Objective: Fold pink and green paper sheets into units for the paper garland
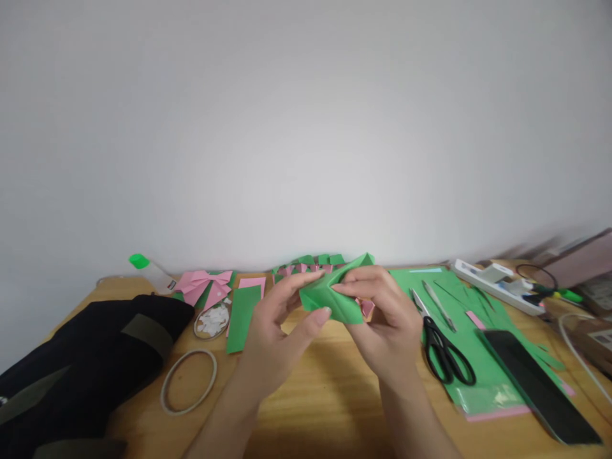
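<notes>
A folded piece of green paper (337, 303) is held up between both hands over the middle of the wooden table. My left hand (282, 325) grips its left side, thumb below and fingers above. My right hand (385, 312) pinches the right side, with fingertips pressing into a fold. Behind the hands, against the wall, stand green and pink folded paper pieces (306, 262), partly hidden by the held paper.
At left lie a black cloth bag (95, 357), a tape roll (189, 382), a pink paper bow (203, 287), a glue bottle (155, 274) and a green paper strip (243, 319). At right, black-handled scissors (444, 350), a phone (535, 382) and a power strip (497, 287).
</notes>
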A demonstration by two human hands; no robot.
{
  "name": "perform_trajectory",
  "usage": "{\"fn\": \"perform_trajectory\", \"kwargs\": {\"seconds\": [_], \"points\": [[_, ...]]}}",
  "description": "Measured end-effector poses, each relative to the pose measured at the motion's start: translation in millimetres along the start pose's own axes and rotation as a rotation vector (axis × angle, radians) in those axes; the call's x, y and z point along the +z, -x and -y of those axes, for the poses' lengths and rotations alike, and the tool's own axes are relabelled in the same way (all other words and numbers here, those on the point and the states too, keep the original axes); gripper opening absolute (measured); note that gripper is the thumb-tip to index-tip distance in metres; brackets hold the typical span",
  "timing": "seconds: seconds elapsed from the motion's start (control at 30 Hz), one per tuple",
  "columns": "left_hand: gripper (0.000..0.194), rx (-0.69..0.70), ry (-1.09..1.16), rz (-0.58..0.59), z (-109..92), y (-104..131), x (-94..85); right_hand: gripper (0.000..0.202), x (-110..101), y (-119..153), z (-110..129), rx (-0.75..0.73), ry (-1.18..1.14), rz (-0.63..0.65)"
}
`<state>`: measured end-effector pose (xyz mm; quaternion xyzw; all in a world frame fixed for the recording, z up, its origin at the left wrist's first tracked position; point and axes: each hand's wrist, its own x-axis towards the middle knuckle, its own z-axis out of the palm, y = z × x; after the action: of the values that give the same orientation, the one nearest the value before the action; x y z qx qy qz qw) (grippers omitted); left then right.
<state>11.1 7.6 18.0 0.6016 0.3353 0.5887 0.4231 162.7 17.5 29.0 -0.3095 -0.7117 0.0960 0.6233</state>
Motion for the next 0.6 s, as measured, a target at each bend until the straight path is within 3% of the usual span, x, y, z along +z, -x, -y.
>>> {"fn": "perform_trajectory", "kwargs": {"seconds": [0.1, 0.3, 0.6], "points": [[0.033, -0.063, 0.106, 0.044, -0.4, 0.2, 1.2, 0.024, 1.9, 0.1, 1.5, -0.042, 0.017, -0.011], [0.032, -0.035, 0.089, -0.009, -2.9, 2.0, 4.0, 0.024, 3.4, -0.8, 4.2, -0.048, 0.009, 0.011], [0.028, 0.199, -0.223, -0.076, -3.0, 2.3, 2.4, 0.018, 4.0, 0.1, 6.2, 0.055, -0.042, 0.036]]}}
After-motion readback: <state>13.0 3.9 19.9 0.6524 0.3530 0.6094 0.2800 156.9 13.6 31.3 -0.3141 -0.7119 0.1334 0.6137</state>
